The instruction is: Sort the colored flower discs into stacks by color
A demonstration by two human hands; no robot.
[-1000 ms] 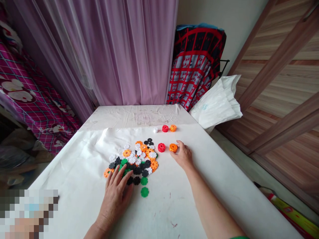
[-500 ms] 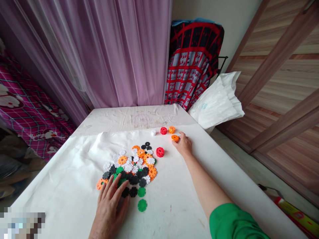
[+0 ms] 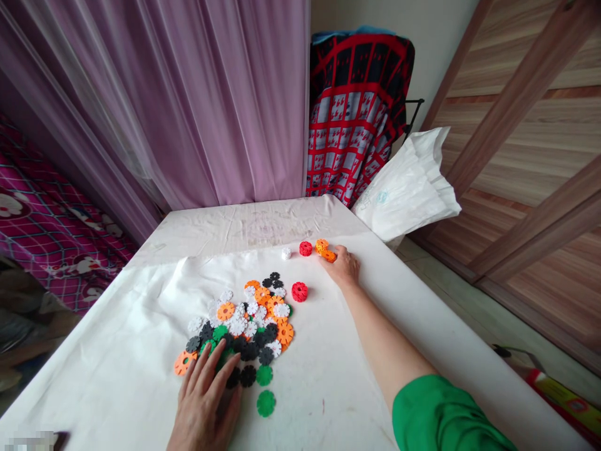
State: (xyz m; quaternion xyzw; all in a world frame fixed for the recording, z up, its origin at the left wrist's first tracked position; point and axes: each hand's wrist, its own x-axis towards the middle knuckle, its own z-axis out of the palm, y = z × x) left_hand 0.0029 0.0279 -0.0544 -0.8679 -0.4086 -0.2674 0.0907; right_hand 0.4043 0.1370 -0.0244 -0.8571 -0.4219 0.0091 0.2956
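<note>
My right hand [image 3: 345, 265] is closed on orange snowflake discs [image 3: 329, 256], tilted and pinched together at the fingertips. They touch or overlap an orange stack [image 3: 321, 243] at the far right of the table; I cannot tell which. Left of that stack stand a red stack [image 3: 305, 248] and a small white stack [image 3: 286, 254]. Another red stack [image 3: 299, 292] sits nearer. My left hand [image 3: 203, 391] lies with fingers spread over the near edge of a loose heap of white, black, orange and green snowflake discs [image 3: 238, 326]. Two green discs [image 3: 265, 403] lie just right of it.
A white cloth [image 3: 154, 326], wrinkled at the left, covers the table. Beyond the right edge stands a white bag [image 3: 408, 188]. Purple curtains [image 3: 235, 100] hang behind, a red checked cloth [image 3: 352, 119] beside them. Wooden doors [image 3: 511, 156] line the right.
My right hand has moved slightly away and left, bringing the orange discs up against the orange stack. My left hand stays on the heap. The view has shifted a little.
</note>
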